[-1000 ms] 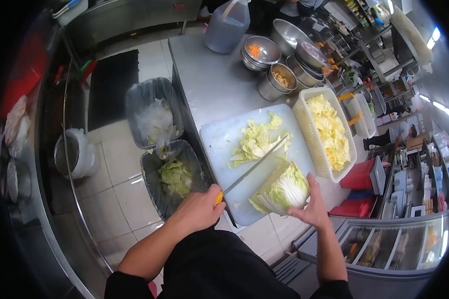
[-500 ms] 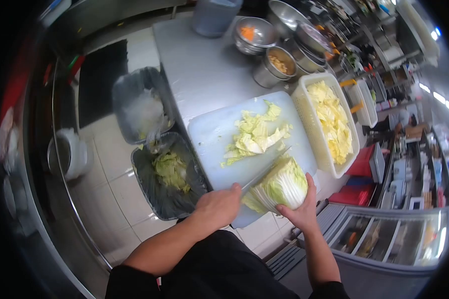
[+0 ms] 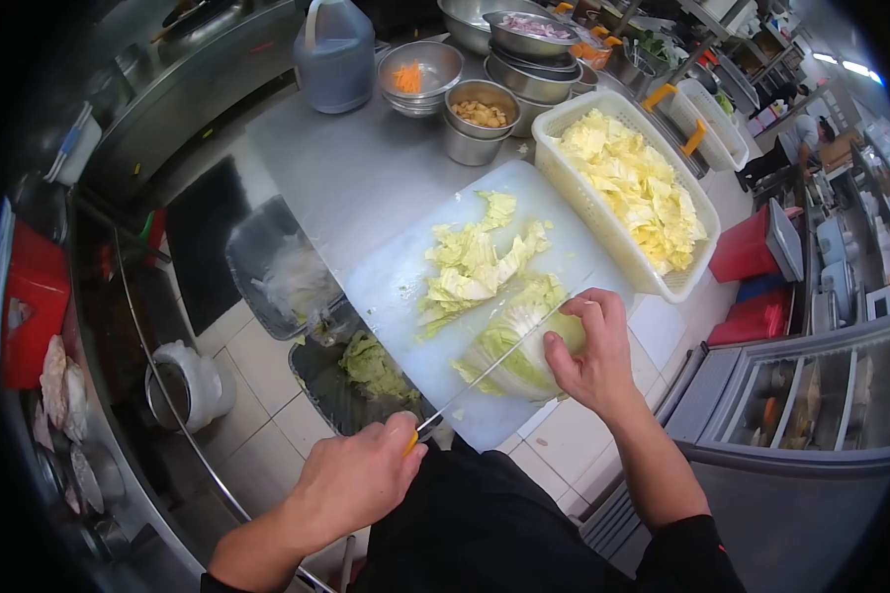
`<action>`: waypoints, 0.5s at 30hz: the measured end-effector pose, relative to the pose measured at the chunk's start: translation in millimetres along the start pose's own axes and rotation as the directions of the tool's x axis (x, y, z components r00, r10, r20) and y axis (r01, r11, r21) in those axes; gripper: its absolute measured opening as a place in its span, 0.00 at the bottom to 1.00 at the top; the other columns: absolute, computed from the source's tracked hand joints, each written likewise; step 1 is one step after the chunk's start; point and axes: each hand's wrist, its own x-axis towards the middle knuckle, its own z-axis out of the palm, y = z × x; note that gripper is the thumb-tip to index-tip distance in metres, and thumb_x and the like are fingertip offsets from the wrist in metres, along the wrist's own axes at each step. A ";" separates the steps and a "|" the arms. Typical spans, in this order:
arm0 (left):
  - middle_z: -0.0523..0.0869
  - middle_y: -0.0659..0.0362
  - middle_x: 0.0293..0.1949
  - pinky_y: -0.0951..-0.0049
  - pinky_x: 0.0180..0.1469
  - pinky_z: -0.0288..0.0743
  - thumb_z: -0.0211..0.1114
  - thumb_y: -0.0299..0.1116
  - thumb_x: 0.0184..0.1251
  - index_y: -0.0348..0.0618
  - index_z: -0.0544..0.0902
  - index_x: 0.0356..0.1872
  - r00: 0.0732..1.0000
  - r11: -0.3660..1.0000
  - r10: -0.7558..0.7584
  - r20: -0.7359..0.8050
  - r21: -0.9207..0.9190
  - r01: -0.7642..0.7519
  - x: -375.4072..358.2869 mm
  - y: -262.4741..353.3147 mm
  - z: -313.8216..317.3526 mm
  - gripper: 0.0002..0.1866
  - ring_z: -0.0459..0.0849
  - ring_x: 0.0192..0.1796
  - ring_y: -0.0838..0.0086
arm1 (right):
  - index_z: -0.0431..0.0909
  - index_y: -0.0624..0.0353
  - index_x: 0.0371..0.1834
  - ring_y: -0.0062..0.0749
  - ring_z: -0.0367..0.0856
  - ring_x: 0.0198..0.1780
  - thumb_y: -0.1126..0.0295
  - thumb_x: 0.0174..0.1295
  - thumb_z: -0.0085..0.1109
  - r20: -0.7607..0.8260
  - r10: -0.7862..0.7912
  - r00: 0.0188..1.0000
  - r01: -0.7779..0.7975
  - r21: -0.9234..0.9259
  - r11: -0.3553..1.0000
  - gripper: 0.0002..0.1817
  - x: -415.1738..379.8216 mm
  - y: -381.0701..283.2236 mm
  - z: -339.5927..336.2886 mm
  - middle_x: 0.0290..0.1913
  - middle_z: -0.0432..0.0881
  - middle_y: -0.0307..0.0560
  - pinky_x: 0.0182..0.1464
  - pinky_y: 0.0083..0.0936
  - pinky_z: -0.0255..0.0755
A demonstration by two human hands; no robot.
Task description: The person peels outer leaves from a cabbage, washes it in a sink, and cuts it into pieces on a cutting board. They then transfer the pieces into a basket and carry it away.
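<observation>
In my left hand (image 3: pixel 361 476) is a kitchen knife (image 3: pixel 470 385) with a yellow handle, its long thin blade lying slantwise over a napa cabbage (image 3: pixel 514 368). My right hand (image 3: pixel 595 348) grips the cabbage from the right, thumb bent against its leaves and fingers curled close to the blade's far end. The cabbage lies on its side at the near part of a white cutting board (image 3: pixel 386 272). Just beyond it, cut cabbage leaves (image 3: pixel 475 265) are spread in a loose pile on the board.
A white plastic basket (image 3: pixel 684 287) of pale cut leaves stands right of the board. Behind are metal bowls (image 3: pixel 480 148) and a dark-filled jug (image 3: pixel 336 59). Lined bins (image 3: pixel 307 381) sit beside the steel table (image 3: pixel 302 138). A person (image 3: pixel 801 143) is far right.
My right hand has moved from the cabbage's near end up its right side, toward the blade tip. The cabbage has turned on the board, and the knife now lies across it. The view has shifted.
</observation>
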 end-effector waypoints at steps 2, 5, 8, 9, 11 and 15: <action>0.86 0.49 0.33 0.46 0.36 0.81 0.60 0.44 0.78 0.43 0.73 0.49 1.000 1.000 0.006 0.000 0.011 -0.006 -2.7 -1.9 2.2 0.15 0.87 0.34 0.45 | 0.79 0.61 0.48 0.52 0.73 0.50 0.71 0.51 0.70 0.003 -0.001 1.000 0.001 -0.007 1.000 0.20 0.5 0.7 4.7 0.51 0.74 0.57 0.53 0.41 0.72; 0.86 0.49 0.32 0.47 0.35 0.81 0.59 0.45 0.79 0.43 0.72 0.48 1.000 0.999 0.017 -0.013 0.031 -0.017 -4.9 -4.8 4.1 0.15 0.87 0.33 0.46 | 0.79 0.60 0.47 0.52 0.73 0.50 0.71 0.51 0.69 0.008 0.002 1.000 -0.002 -0.012 1.000 0.19 -0.5 1.9 7.5 0.50 0.74 0.56 0.53 0.41 0.72; 0.86 0.49 0.31 0.47 0.34 0.81 0.58 0.45 0.79 0.42 0.71 0.46 0.998 0.999 -0.012 0.055 0.050 0.009 -6.6 -5.8 -1.1 0.15 0.87 0.33 0.45 | 0.80 0.60 0.46 0.51 0.72 0.51 0.71 0.49 0.69 0.005 0.008 1.000 -0.008 0.003 1.000 0.19 0.5 3.4 8.3 0.50 0.74 0.56 0.54 0.41 0.71; 0.87 0.48 0.31 0.47 0.33 0.81 0.58 0.45 0.80 0.42 0.71 0.46 0.995 0.998 -0.030 0.095 0.054 0.025 -7.7 -5.5 -3.7 0.15 0.87 0.33 0.45 | 0.80 0.60 0.45 0.51 0.72 0.51 0.71 0.49 0.70 0.004 0.019 1.000 -0.019 0.015 1.000 0.19 0.3 3.8 9.6 0.50 0.74 0.56 0.55 0.41 0.71; 0.87 0.47 0.31 0.46 0.33 0.79 0.58 0.44 0.80 0.41 0.69 0.47 0.979 0.997 -0.074 0.189 0.045 0.067 -11.2 -6.2 -9.4 0.16 0.87 0.33 0.43 | 0.80 0.60 0.45 0.51 0.72 0.51 0.71 0.48 0.70 0.000 0.032 0.999 -0.032 0.037 0.999 0.19 -1.2 5.5 11.7 0.50 0.75 0.56 0.55 0.41 0.71; 0.87 0.44 0.30 0.42 0.34 0.77 0.57 0.43 0.81 0.40 0.66 0.48 0.963 0.995 -0.059 0.265 -0.059 0.077 15.7 -2.3 -7.6 0.16 0.87 0.34 0.41 | 0.79 0.60 0.44 0.51 0.73 0.51 0.71 0.46 0.72 -0.007 0.076 0.997 -0.075 0.100 0.992 0.20 -4.2 19.1 16.4 0.49 0.76 0.55 0.54 0.40 0.72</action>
